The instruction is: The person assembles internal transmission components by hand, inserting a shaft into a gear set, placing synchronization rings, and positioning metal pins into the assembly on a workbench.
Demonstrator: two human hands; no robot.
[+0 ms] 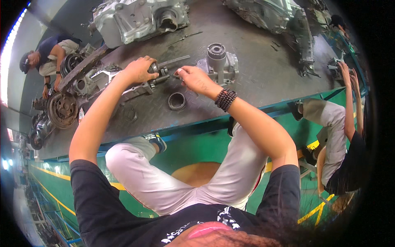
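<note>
My left hand (141, 71) is closed round the geared end of a metal shaft (172, 61), whose plain rod points right. Below it on the table lies another toothed shaft (161, 78), partly under my fingers. My right hand (199, 80), with a beaded bracelet at the wrist, is pinched near the shafts; a small dark bit shows at its fingertips, too small to name. Nearer me stands a toothed metal ring (177, 101) on the table. Just beyond my right hand, a cast metal housing (228, 68) carries an upright cylinder with a toothed top (216, 51).
Large gearbox casings stand at the back left (135, 22) and back right (263, 16). A thin rod (184, 38) lies between them. A brake drum (62, 109) and other metal parts crowd the left. People work at both ends of the table (263, 74).
</note>
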